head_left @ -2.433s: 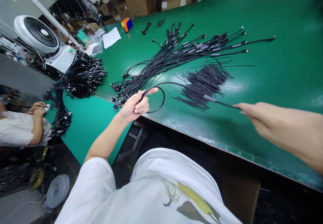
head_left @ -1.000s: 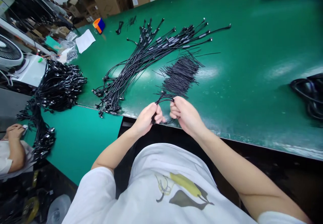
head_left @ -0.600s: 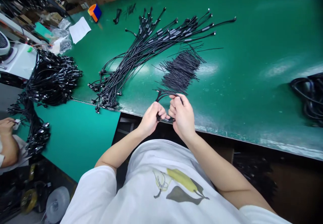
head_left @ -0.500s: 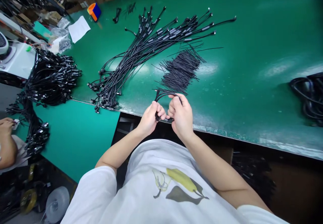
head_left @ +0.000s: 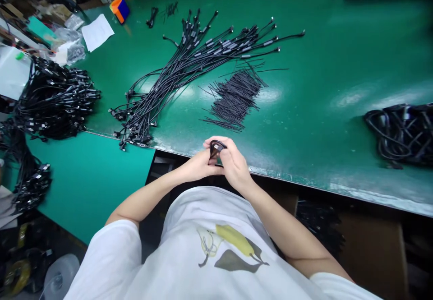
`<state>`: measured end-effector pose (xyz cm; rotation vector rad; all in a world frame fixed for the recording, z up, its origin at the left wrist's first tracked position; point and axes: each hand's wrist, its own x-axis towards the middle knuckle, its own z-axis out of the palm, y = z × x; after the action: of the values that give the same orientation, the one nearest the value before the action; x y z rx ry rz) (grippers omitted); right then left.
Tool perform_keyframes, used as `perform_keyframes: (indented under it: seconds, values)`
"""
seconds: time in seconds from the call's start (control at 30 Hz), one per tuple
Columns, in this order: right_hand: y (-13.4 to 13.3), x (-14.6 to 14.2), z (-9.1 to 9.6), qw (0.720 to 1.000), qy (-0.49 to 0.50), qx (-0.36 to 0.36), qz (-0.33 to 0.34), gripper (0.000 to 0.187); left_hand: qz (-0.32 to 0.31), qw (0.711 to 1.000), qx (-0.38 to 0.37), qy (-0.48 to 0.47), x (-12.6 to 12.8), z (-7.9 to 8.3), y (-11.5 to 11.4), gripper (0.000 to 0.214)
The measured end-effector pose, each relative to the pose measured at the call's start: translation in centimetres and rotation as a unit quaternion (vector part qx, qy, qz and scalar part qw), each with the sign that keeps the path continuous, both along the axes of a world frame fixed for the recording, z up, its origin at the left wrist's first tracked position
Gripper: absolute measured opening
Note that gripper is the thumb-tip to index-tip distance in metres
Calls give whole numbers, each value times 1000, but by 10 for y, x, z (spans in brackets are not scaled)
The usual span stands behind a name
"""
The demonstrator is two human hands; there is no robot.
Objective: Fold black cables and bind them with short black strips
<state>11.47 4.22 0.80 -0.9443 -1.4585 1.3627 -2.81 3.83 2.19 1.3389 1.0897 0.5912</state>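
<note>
A black cable [head_left: 213, 144], bent into a small coil with a silvery plug end showing, is held between both hands at the front edge of the green table. My left hand [head_left: 199, 165] is closed around its lower left side. On the right side of the coil, my right hand [head_left: 232, 162] grips it, its fingers curling over the top. Just beyond the hands lies a pile of short black twist ties [head_left: 237, 97]. Behind that, a fan of long black cables [head_left: 182, 70] stretches across the table. Parts of the held cable are hidden by my fingers.
Bundled black cables [head_left: 57, 101] are heaped at the left, with more on the lower green surface [head_left: 94, 178]. Coiled cables [head_left: 402, 133] lie at the right. A tape roll [head_left: 119, 10] and white paper [head_left: 98, 33] sit at the back left.
The cable has been folded into a tighter coil. My right hand has turned and come down against the left, and the view has shifted to the right.
</note>
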Motion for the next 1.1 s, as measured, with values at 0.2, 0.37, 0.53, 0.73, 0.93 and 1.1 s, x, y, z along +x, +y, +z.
perform_keyframes:
  seconds: [0.2,0.37,0.53,0.73,0.93,1.1]
  values:
    - [4,12,-8,999,19,1,46,42,-23,1000,-12,15,12,-9,-10,21]
    - [9,8,-5,992,82,-80,48,50,-65,991,-110,-30,17,-19,-12,33]
    - [12,4,-3,971,152,-175,58,55,-74,973,-181,-124,11,-19,-13,48]
    - [19,10,-9,959,179,-210,69,58,-50,887,-342,-307,18,-20,-19,64]
    - [27,13,-15,950,236,-194,65,57,12,829,-417,-373,28,-20,-16,42]
    - [34,16,-13,952,244,-165,84,57,29,807,-451,-381,28,-15,-16,41]
